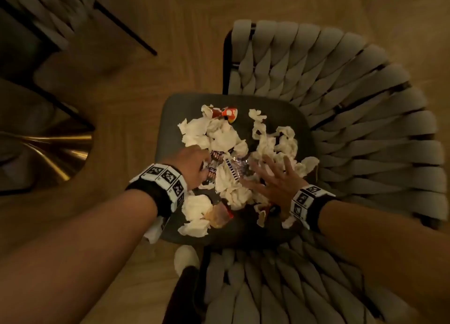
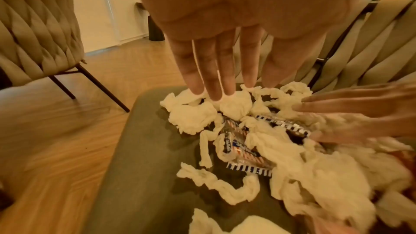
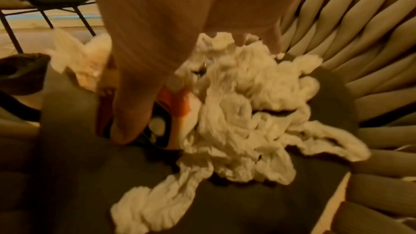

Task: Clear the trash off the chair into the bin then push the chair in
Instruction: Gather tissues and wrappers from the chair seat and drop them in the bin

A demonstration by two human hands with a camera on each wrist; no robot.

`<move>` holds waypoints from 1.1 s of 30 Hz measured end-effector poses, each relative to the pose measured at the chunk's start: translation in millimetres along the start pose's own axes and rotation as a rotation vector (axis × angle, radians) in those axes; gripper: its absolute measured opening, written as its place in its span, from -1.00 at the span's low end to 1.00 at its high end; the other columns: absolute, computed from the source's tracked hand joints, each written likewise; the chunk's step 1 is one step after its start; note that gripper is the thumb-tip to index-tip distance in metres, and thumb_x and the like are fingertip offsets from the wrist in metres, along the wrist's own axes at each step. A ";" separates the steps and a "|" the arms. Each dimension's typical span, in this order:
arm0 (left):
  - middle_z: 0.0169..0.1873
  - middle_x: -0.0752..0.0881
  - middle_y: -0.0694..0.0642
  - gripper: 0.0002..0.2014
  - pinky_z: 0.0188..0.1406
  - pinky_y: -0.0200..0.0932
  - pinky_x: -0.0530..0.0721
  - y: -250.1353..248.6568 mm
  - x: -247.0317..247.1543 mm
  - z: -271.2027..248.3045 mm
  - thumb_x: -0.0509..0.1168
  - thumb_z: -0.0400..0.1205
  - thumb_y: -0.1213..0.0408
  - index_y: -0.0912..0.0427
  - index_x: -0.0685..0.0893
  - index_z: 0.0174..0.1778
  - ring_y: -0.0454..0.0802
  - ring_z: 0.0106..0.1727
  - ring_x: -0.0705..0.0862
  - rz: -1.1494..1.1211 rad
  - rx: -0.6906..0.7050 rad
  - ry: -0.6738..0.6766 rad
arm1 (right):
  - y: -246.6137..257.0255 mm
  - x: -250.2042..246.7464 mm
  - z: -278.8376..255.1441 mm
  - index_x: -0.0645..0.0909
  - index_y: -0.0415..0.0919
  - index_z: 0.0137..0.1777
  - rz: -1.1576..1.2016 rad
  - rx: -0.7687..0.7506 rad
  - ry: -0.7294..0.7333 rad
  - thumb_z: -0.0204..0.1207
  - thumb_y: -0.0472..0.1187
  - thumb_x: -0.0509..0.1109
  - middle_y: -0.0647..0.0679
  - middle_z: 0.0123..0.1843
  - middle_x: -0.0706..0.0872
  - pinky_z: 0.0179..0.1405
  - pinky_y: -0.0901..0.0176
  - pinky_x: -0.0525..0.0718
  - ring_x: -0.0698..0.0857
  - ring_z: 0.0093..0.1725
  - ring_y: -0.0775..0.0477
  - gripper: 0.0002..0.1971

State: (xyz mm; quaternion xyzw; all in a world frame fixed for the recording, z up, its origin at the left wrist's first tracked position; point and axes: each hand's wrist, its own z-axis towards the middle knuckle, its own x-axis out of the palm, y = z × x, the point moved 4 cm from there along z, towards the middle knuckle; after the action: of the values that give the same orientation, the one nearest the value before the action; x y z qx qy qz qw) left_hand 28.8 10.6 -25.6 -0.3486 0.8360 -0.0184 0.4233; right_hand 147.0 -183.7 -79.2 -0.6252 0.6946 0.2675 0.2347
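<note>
A: State the location of the trash.

B: The crumpled white tissues (image 1: 220,138) and the striped candy wrappers (image 2: 245,157) lie heaped on the dark seat (image 1: 170,119) of the woven-backed chair (image 1: 365,119). The heap sits directly under and between the fingertips of both hands. A red wrapper (image 1: 225,113) lies beyond the fingertips, toward the far seat edge.

A: Left hand?

B: The left hand (image 1: 192,165) is palm down, fingers straight and close together. In the left wrist view the fingertips (image 2: 216,93) touch the tissues at the far side of the heap. Nothing is gripped.

A: Right hand?

B: The right hand (image 1: 272,180) is flat, fingers spread apart, lying on the tissues on the backrest side. The thumb points toward the left hand.

A: Orientation of the items?

B: One wrapper lies with its long axis running across the gap between the two sets of fingers. A twisted tissue strip (image 3: 157,200) trails from the heap back toward the right wrist.
</note>
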 end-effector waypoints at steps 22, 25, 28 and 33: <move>0.67 -0.15 0.15 -0.33 0.49 0.51 0.25 3.7 11.4 155.1 0.50 0.37 -0.03 -0.26 0.41 0.40 0.47 0.61 -0.10 0.224 -0.035 -0.010 | -37.4 35.4 49.1 0.14 0.33 0.50 0.120 -0.020 -0.010 0.57 -0.02 0.26 -0.11 0.70 -0.24 0.50 -0.66 -0.01 -0.17 0.63 -0.46 -0.44; 0.64 0.02 0.21 -0.51 0.50 0.40 0.31 -0.7 8.8 151.0 0.38 0.51 0.12 -0.10 0.48 0.38 0.45 0.58 0.07 0.186 -0.040 -0.023 | -34.9 32.5 52.6 0.27 0.23 0.46 0.166 -0.043 0.025 0.57 -0.06 0.25 -0.14 0.70 -0.13 0.50 -0.56 0.17 -0.08 0.62 -0.48 -0.53; 0.53 0.26 0.28 -0.49 0.43 0.26 0.46 -3.3 4.2 139.2 0.37 0.53 0.14 -0.01 0.46 0.42 0.39 0.44 0.38 0.158 -0.020 -0.089 | -29.3 25.2 50.8 0.29 0.14 0.48 0.192 -0.044 0.067 0.57 -0.07 0.24 -0.22 0.68 -0.03 0.49 -0.52 0.25 -0.01 0.62 -0.50 -0.53; 0.45 0.39 0.27 -0.34 0.39 0.15 0.46 -0.6 -15.9 112.2 0.51 0.44 0.16 0.05 0.45 0.46 0.33 0.40 0.45 0.047 -0.026 -0.144 | -19.8 1.6 35.6 0.36 0.07 0.45 0.260 -0.097 0.083 0.44 -0.09 0.44 -0.22 0.52 0.30 0.37 -0.40 0.47 0.29 0.50 -0.44 -0.42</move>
State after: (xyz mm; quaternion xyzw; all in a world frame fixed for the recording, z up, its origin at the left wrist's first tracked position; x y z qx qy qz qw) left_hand 116.3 49.3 -86.3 -0.3347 0.8116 0.0276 0.4780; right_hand 166.2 -162.7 -108.4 -0.5513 0.7651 0.3026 0.1386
